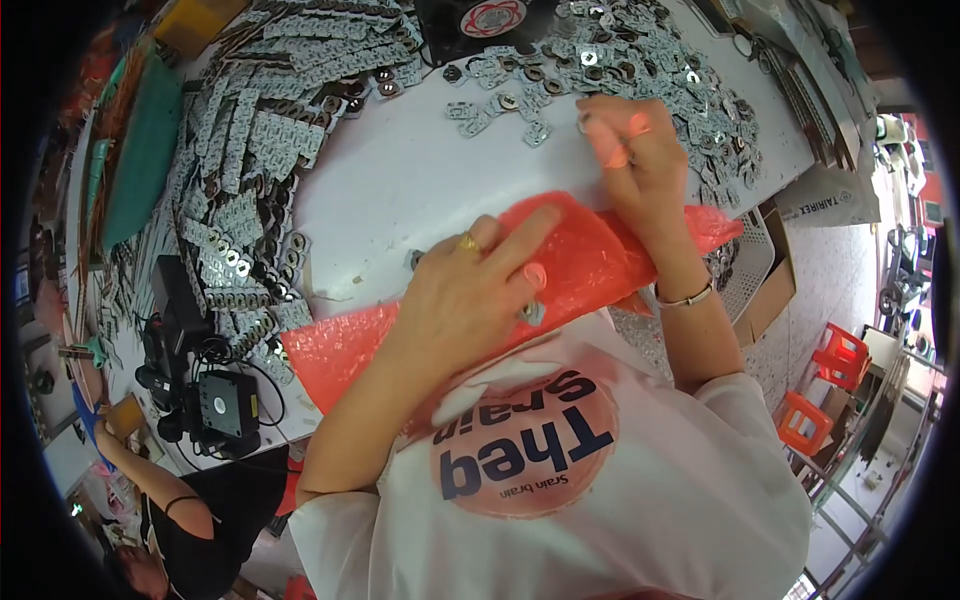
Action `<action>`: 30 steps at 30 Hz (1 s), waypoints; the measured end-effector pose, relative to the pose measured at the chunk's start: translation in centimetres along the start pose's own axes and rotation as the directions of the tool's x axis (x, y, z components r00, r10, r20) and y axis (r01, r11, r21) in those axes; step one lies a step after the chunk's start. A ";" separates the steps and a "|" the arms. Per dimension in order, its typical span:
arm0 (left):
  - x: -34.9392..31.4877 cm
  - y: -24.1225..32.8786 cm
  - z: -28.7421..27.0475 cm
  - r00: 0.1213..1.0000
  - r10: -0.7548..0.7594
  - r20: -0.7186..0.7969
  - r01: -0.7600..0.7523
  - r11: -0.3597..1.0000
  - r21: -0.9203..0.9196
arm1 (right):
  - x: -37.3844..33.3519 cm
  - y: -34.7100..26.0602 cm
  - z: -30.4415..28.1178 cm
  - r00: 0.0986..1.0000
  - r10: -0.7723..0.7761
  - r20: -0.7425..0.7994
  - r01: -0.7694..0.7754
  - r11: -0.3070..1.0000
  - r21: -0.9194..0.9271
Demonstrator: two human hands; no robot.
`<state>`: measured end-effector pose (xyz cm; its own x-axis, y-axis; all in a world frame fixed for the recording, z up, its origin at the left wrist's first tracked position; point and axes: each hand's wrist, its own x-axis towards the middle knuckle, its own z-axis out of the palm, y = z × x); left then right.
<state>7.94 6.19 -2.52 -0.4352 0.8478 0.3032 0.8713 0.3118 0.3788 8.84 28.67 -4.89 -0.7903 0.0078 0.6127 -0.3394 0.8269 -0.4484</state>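
A red plastic sheet [580, 245] lies across the near table edge and my lap, beneath both forearms. My left hand [465, 300] rests over it, a yellow ring on one finger and an orange cover on another digit. A small silver metal part [531, 313] shows at its thumb side, apparently gripped there. My right hand [640, 150], with orange covers on its fingers, is raised beyond the sheet beside the loose metal parts [500, 108]. Its fingers are curled together at the tips; what they pinch, if anything, is hidden.
Strips of silver parts [285, 135] cover the table's left side, and a heap of parts [630, 60] lies far right. A black box [485, 25] stands at the back. Black devices with cables [225, 405] sit left. A white basket [755, 260] is at right. Another person [205, 510] works lower left.
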 end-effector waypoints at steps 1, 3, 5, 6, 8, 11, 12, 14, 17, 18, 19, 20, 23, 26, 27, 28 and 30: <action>0.2 -0.5 0.3 1.000 -0.007 0.000 0.007 1.000 -0.001 | 0.7 -0.9 0.2 0.989 0.115 -0.092 -0.098 0.980 0.174; 0.3 -1.5 1.2 0.996 -0.089 0.005 0.089 0.993 -0.075 | 2.8 -2.7 0.6 0.984 0.137 -0.110 -0.087 0.925 0.371; 0.5 -2.0 1.5 0.987 -0.156 -0.028 0.153 0.983 -0.100 | 3.8 -4.4 2.1 0.979 0.158 -0.126 -0.063 0.830 0.554; 0.7 -2.1 1.2 0.978 -0.207 -0.020 0.205 0.976 -0.074 | 4.0 -5.5 3.0 0.985 0.166 -0.040 -0.092 0.716 0.692; 1.0 -2.3 0.4 0.964 -0.266 -0.026 0.265 0.964 -0.035 | 4.3 -5.8 5.2 0.992 0.104 0.068 -0.116 0.572 0.812; 1.7 -2.3 -2.0 0.924 -0.376 0.065 0.379 0.925 -0.043 | 3.5 -4.4 7.1 0.902 0.358 0.242 -0.389 0.426 0.817; 2.6 -1.9 -3.4 0.908 -0.418 0.003 0.413 0.895 -0.168 | 3.5 -3.9 7.1 0.908 0.342 0.244 -0.380 0.425 0.822; 3.0 -1.7 -5.1 0.869 -0.478 -0.128 0.418 0.847 -0.328 | 3.4 -3.7 6.6 0.774 0.515 0.367 -0.538 0.229 0.811; 3.3 -4.1 -3.2 0.812 -0.487 -0.323 0.279 0.810 -0.516 | 3.3 -3.8 6.0 0.651 0.573 0.498 -0.594 -0.024 0.804; 2.9 -5.0 -2.4 0.820 -0.489 -0.297 0.268 0.786 -0.557 | 3.4 -3.9 5.6 0.647 0.551 0.527 -0.602 -0.054 0.796; 2.5 -5.5 -1.9 0.818 -0.489 -0.302 0.267 0.789 -0.553 | 3.4 -3.9 5.4 0.651 0.546 0.527 -0.601 -0.053 0.797; 2.2 -5.8 -1.4 0.830 -0.480 -0.284 0.288 0.805 -0.519 | 3.5 -3.7 5.2 0.702 0.495 0.512 -0.645 0.137 0.752; 2.0 -6.7 -0.7 0.833 -0.444 -0.331 0.312 0.870 -0.383 | 4.1 -3.5 5.0 0.805 0.367 0.467 -0.590 0.411 0.694; 2.0 -6.9 -1.3 0.878 -0.437 -0.197 0.370 0.879 -0.300 | 4.1 -2.4 4.8 0.870 0.245 0.428 -0.483 0.601 0.637; 2.2 -6.5 -1.6 0.836 -0.541 -0.093 0.470 0.794 -0.386 | 3.8 -2.0 4.9 0.878 0.230 0.419 -0.466 0.610 0.641; 2.4 -6.2 -1.8 0.780 -0.625 0.019 0.564 0.690 -0.454 | 3.8 -1.8 5.1 0.887 0.213 0.410 -0.447 0.620 0.645; 2.6 -5.9 -2.1 0.756 -0.653 0.044 0.540 0.584 -0.606 | 4.1 -2.1 5.1 0.889 0.217 0.403 -0.441 0.646 0.624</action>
<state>1.19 5.60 -2.15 -0.8883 0.4557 -0.0569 0.1364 0.3800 0.9149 3.70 24.15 -4.74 -0.9819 -0.0398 0.1850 -0.1892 0.1799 -0.9653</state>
